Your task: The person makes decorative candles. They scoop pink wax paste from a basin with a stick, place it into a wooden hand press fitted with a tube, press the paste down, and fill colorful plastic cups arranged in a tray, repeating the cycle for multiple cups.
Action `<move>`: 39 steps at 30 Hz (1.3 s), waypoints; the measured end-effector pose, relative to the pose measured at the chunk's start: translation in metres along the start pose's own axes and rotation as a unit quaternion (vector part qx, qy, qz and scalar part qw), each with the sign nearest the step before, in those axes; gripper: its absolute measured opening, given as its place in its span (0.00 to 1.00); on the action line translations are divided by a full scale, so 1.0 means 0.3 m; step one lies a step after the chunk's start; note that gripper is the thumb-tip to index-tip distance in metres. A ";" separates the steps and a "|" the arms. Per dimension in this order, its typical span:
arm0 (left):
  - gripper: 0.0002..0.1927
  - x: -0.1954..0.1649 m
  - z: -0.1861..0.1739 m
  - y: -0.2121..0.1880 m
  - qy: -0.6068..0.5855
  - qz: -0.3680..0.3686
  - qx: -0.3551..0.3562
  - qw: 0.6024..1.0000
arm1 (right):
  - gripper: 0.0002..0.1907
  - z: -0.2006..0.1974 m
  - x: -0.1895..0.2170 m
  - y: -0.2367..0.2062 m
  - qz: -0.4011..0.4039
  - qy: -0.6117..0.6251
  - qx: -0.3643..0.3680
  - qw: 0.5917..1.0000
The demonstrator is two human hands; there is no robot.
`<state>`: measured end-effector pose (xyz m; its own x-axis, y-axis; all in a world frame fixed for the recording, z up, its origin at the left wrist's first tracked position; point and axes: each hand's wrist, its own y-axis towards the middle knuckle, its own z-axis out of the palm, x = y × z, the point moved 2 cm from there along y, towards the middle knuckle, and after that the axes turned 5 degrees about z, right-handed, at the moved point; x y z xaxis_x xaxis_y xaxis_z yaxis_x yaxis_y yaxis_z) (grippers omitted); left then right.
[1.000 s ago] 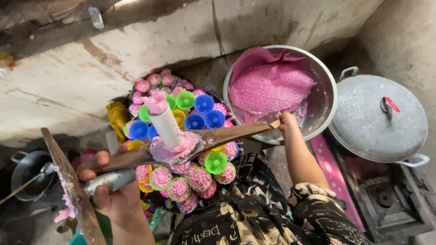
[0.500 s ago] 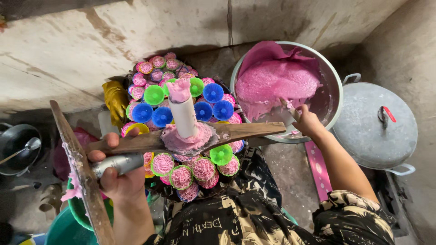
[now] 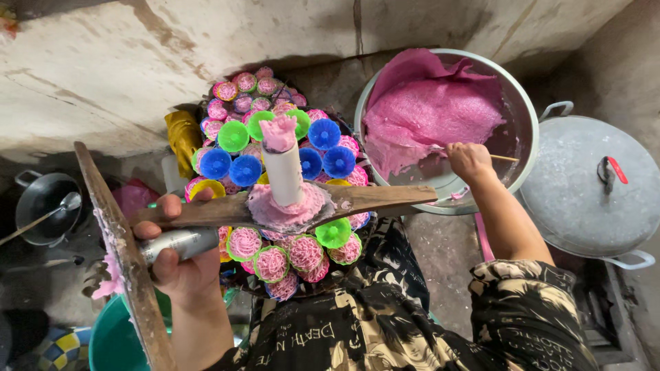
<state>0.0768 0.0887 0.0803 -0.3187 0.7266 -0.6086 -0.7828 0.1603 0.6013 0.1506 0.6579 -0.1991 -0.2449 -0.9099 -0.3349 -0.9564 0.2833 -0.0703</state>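
The left hand (image 3: 180, 264) wraps its grip tight around a grey metal handle (image 3: 180, 242) at the near left end of a wooden paddle (image 3: 289, 208). The paddle lies level across a round tray of small moulds (image 3: 275, 261), its far end reaching the rim of the big metal bowl (image 3: 526, 127). At the paddle's middle stands a white tube (image 3: 284, 173), upright, topped and ringed at its foot with pink paste. A second wooden slat (image 3: 120, 254) crosses just left of that hand, smeared pink along its near edge.

The right hand (image 3: 470, 160) is over the near rim of the bowl, fingers pressed together on a thin stick (image 3: 505, 159) that lies in the pink batter (image 3: 430, 113). The batter fills the far and left side; the near right wall of the bowl shows bare.

The moulds are blue, green, yellow and pink cups, many filled with pink strands, packed edge to edge. Right of the bowl, just beside it, lies a grey lid (image 3: 591, 192) with a red knob. At the far left sits a dark pot (image 3: 45, 206) holding a spoon. A teal bucket (image 3: 113, 340) shows at the near left edge.
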 end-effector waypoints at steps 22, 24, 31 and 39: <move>0.15 0.064 0.159 0.069 0.039 -0.090 0.103 0.990 | 0.17 -0.240 -0.075 -0.213 -0.006 0.162 0.219 0.962; 0.21 0.148 0.172 0.096 0.098 -0.139 0.105 0.980 | 0.21 -0.358 -0.191 -0.292 0.029 0.189 0.204 0.960; 0.20 0.569 0.323 0.087 0.364 -0.131 0.254 0.887 | 0.19 -0.767 -0.484 -0.532 0.113 0.496 0.086 0.856; 0.19 0.970 0.512 0.080 0.397 -0.175 0.374 0.820 | 0.18 -1.008 -0.455 -0.531 -0.014 0.644 -0.023 0.765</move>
<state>0.0473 0.4065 -0.0027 -0.6241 -0.0674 -0.7784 -0.4491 0.8462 0.2868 0.2884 0.6453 0.1420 -0.1487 -0.4682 0.8710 -0.9615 0.2743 -0.0167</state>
